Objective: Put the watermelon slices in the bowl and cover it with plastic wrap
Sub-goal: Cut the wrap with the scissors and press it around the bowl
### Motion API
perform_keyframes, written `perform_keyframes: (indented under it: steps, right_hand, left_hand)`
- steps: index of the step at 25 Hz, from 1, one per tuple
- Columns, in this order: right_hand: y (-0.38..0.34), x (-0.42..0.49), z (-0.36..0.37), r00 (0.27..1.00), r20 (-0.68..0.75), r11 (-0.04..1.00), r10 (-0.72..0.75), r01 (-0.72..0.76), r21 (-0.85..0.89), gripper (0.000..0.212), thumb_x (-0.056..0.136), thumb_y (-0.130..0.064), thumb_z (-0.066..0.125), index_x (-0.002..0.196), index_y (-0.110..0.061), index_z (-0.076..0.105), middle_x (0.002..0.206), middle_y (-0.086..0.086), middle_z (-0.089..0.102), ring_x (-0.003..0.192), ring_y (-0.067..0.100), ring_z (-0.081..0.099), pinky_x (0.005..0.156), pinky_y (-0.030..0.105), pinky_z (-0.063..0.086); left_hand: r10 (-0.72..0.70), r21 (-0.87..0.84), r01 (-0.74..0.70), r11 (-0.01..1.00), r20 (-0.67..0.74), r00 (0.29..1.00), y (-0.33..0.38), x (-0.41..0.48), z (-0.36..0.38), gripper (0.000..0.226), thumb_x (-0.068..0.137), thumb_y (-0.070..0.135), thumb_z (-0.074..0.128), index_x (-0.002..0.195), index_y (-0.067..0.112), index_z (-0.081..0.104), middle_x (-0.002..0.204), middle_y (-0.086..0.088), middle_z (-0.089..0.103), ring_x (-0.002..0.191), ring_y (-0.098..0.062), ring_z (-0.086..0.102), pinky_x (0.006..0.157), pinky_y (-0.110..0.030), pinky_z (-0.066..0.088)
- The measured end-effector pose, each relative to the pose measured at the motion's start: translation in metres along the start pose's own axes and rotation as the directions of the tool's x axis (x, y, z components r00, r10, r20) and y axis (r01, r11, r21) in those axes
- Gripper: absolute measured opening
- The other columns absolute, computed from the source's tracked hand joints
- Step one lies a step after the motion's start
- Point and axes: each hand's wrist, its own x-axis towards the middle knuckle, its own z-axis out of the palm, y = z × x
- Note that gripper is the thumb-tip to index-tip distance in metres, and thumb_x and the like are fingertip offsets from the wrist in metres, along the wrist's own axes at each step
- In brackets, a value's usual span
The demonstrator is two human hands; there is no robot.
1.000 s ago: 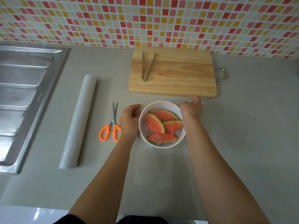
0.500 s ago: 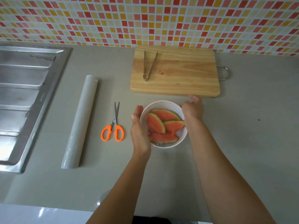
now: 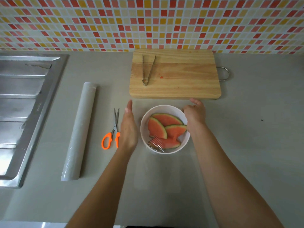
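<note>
A white bowl [image 3: 174,150] stands on the grey counter and holds three watermelon slices [image 3: 166,120]. Clear plastic wrap [image 3: 156,143] lies creased over the bowl's near rim. A loose sheet of it trails toward me on the counter. My left hand [image 3: 129,127] is just left of the bowl, edge-on with straight fingers, apart from the rim. The fingers of my right hand [image 3: 195,112] curl over the bowl's right rim and the thumb points left.
An orange-handled pair of scissors [image 3: 111,135] lies left of my left hand, beside a long roll of plastic wrap [image 3: 79,129]. Behind the bowl is a wooden cutting board [image 3: 181,76] with metal tongs [image 3: 148,69] on it. A steel sink [image 3: 24,112] is at the far left.
My left hand came off the bowl's left rim, straightened its fingers and moved a little to the left. My right hand stayed on the right rim.
</note>
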Motion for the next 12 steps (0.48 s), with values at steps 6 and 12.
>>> perform_keyframes:
  steps: [6, 12]
  right_hand:
    - [0.001, 0.002, -0.001, 0.999, -0.01, 0.999, -0.033, 0.033, 0.043, 0.05, 0.077, 0.001, 0.044, 0.122, -0.019, 0.052, 0.095, 0.003, 0.057, 0.072, 0.014, 0.053, 0.06, 0.021, 0.042]
    - [-0.002, 0.005, 0.001, 0.998, -0.059, 0.996, 0.017, -0.012, 0.094, 0.049, 0.081, -0.003, 0.05, 0.127, -0.016, 0.048, 0.1, 0.002, 0.06, 0.089, 0.019, 0.058, 0.084, 0.028, 0.047]
  left_hand:
    - [-0.108, 0.128, 0.046, 0.991, 0.537, 0.837, 0.028, 0.048, 0.016, 0.057, 0.091, 0.061, 0.021, 0.114, 0.035, 0.066, 0.122, 0.012, 0.065, 0.117, -0.006, 0.057, 0.103, -0.033, 0.04]
    - [-0.17, 0.202, 0.085, 0.976, 0.45, 0.877, 0.025, 0.038, 0.017, 0.068, 0.089, 0.069, 0.011, 0.111, 0.039, 0.068, 0.109, 0.007, 0.072, 0.104, -0.008, 0.065, 0.092, -0.03, 0.048]
